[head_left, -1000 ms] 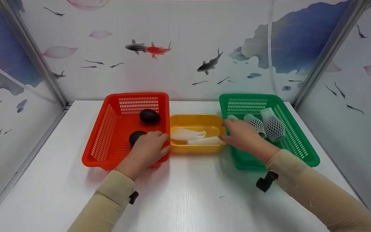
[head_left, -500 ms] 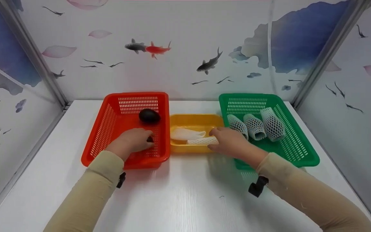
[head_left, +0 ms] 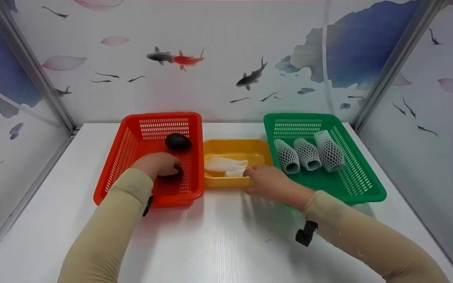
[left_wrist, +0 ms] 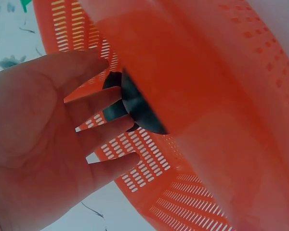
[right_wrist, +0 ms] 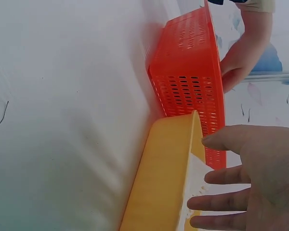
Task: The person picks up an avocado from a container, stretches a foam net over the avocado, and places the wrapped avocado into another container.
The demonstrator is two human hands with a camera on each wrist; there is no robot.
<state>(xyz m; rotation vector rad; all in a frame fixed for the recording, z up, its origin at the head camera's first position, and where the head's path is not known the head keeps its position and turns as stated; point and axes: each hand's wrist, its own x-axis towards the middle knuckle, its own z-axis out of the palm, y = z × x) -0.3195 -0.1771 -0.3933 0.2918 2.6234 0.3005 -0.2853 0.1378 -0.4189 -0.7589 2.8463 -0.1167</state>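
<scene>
In the head view my left hand point(head_left: 156, 164) reaches into the red basket point(head_left: 110, 165) over a dark egg-shaped object point(head_left: 173, 175). The left wrist view shows its fingers spread and fairly straight, reaching over the dark object point(left_wrist: 140, 109), partly hidden by the basket rim. Another dark egg-shaped object point(head_left: 178, 141) lies farther back in that basket. My right hand point(head_left: 271, 182) hovers at the front right corner of the yellow tray point(head_left: 250, 146), fingers extended and apart in the right wrist view. Inside that tray lie a flat white net sleeve point(head_left: 220, 163) and a second one point(head_left: 235, 173).
A green basket point(head_left: 352, 173) stands at the right with three white foam net sleeves point(head_left: 308, 154) in it. The yellow tray sits between the two baskets. Printed panels point(head_left: 226, 90) wall in the white table point(head_left: 218, 236) at the back and sides.
My left hand has moved left from the red basket's right rim to the nearer dark object. My right hand has shifted left and nearer, away from the green basket, to the tray's front right corner.
</scene>
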